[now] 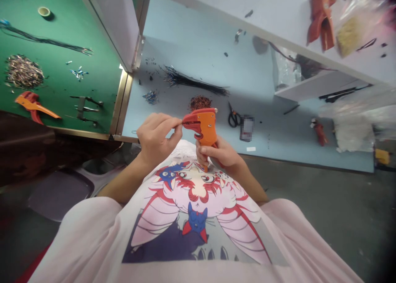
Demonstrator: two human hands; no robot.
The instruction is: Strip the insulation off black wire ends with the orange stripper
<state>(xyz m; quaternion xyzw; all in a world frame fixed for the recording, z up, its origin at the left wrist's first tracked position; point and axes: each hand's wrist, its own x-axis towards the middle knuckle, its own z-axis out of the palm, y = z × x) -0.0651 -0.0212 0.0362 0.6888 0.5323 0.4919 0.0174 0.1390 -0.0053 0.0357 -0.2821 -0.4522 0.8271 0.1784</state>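
Observation:
My right hand [223, 152] is wrapped round the grip of an orange and red wire stripper [206, 125], held upright in front of my shirt. Its red jaw points left. There my left hand [158, 137] is closed in a pinch, fingertips right at the jaw's nose. A thin dark wire [134, 131] shows as a small loop behind that hand; the fingers hide most of it. Just beyond the tool lies a heap of reddish-brown stripped bits [200, 102]. Farther back, a bundle of black wires [196, 81] stretches across the blue table.
Black-handled scissors [234, 117] and a phone-like blurred object [246, 128] lie to the right. Small blue-and-silver pieces [150, 96] sit at the left. A shelf [216, 10] overhangs the back, holding another stripper [322, 20]. A green table [102, 74] adjoins, with a dark blurred shape [24, 151] before it.

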